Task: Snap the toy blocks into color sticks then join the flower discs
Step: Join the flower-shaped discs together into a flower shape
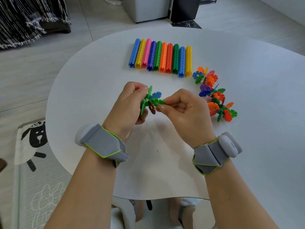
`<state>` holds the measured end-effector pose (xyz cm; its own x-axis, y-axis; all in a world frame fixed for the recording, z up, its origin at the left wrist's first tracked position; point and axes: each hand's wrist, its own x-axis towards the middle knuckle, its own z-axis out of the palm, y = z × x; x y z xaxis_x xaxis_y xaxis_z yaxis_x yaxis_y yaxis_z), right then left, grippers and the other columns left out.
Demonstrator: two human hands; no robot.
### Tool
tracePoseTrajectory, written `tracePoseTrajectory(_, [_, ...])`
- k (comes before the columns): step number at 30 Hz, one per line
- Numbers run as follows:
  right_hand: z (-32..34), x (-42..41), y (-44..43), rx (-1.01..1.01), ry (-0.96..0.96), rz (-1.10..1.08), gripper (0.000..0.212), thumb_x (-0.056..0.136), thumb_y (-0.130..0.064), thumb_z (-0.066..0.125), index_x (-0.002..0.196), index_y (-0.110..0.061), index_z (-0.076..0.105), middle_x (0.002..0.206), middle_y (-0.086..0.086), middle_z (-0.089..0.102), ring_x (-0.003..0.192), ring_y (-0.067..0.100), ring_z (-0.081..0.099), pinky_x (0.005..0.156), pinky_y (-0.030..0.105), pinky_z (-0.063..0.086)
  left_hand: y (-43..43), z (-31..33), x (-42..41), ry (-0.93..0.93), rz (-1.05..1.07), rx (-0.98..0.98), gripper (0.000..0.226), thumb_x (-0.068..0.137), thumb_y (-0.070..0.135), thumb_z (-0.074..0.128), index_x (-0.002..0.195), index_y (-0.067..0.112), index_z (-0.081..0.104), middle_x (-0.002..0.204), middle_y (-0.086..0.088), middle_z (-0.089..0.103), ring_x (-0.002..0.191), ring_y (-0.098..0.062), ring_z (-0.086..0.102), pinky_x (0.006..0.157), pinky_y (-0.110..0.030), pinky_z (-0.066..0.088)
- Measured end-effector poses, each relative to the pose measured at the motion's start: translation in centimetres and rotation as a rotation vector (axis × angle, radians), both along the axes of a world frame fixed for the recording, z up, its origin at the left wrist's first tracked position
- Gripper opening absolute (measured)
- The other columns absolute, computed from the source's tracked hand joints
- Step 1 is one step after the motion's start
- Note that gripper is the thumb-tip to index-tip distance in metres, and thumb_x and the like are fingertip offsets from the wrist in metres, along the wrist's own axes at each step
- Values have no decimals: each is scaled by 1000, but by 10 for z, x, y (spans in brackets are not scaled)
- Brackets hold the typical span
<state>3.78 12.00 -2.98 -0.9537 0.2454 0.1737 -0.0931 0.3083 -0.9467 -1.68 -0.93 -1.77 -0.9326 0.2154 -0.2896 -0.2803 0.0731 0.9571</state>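
Flower-disc cluster (148, 98), seemingly light, stiff plastic, is gripped in the left hand's (127, 106) curled fingers while the right hand (184, 109) pinches a green disc (157, 101) by its near rim.

A home, likely a living room: left of the gripped flower discs (152, 100) lies a play mat (33, 162) with a cartoon sheep; far beyond-left hangs a fringed blanket (24, 22) over pale floor tiles (33, 71).

White round table (247, 162), sheep-print mat (35, 138), fringed dark throw (24, 19), pale floor (33, 66)
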Motion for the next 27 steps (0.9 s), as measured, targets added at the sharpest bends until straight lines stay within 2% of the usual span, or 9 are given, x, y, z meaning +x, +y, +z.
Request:
tracePoseTrajectory(11, [-2, -1, -3, 9, -2, -20, 28, 80, 3, 70, 72, -22, 59, 76, -6, 69, 72, 3, 71, 67, 19, 56, 0, -1, 2, 36, 14, -46, 12, 97, 24, 41, 91, 18, 49, 66, -2, 45, 46, -12, 38, 44, -20, 30])
tracePoseTrajectory(20, [-4, 1, -4, 13, 10, -14, 29, 83, 3, 66, 72, -22, 55, 79, 5, 71, 73, 8, 72, 69, 33, 60, 1, 0, 6, 47, 36, -37, 15, 98, 21, 40, 87, 17, 49, 65, -2, 42, 47, -12, 36, 41, -18, 28])
tracePoseTrajectory(27, [-4, -2, -5, -6, 11, -18, 31, 82, 4, 66, 71, -23, 55, 79, 6, 71, 72, 10, 72, 68, 33, 60, 1, -2, 5, 39, 22, -27, 17, 98, 22, 39, 86, 17, 49, 66, -2, 43, 46, -12, 37, 41, -18, 29])
